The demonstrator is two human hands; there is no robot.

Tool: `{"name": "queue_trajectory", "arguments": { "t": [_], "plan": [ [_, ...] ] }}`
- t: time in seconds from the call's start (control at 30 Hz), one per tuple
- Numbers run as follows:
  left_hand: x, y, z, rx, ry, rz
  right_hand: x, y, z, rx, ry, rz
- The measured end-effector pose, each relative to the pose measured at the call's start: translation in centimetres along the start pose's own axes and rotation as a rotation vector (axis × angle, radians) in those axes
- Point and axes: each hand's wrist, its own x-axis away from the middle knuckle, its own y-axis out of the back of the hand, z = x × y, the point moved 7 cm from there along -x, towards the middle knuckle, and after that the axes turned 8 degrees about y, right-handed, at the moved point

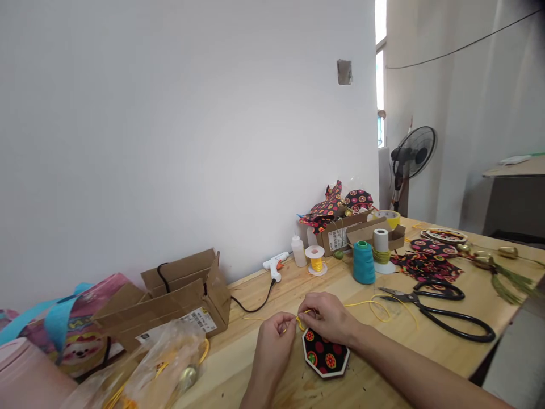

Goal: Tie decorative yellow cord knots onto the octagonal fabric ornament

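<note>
Yellow cord in pinched left fingers and right fingers, lower centre; barcode label on cardboard box, frame's lower left, unreadable.

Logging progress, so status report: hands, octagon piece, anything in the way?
Left hand, right hand: both pinching yellow cord. Octagon patterned side up, top partly hidden by right hand. Scissors to the right, untouched, loose cord nearby.

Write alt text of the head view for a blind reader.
A left hand and right hand pinch yellow cord at the edge of a patterned octagon on a wooden table. Scissors lie to the right; behind are a teal thread cone, a yellow spool and a glue gun, with an open box to the left.
</note>
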Motion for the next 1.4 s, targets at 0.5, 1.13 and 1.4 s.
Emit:
{"name": "queue_trajectory", "arguments": {
  "t": [0.5, 1.13, 1.4],
  "plan": [
    [-0.3, 0.3, 0.3, 0.074, 0.037, -0.003, -2.9, -0.1, -0.7, 0.003, 0.116, 0.129],
    [-0.5, 0.3, 1.2, 0.071, 0.157, -0.024, -1.8, 0.3, -1.3, -0.147, 0.146, 0.031],
    [-0.5, 0.4, 0.6, 0.066, 0.127, 0.004, -1.6, 0.0, -0.8, -0.191, 0.198, 0.085]
  ]
}}
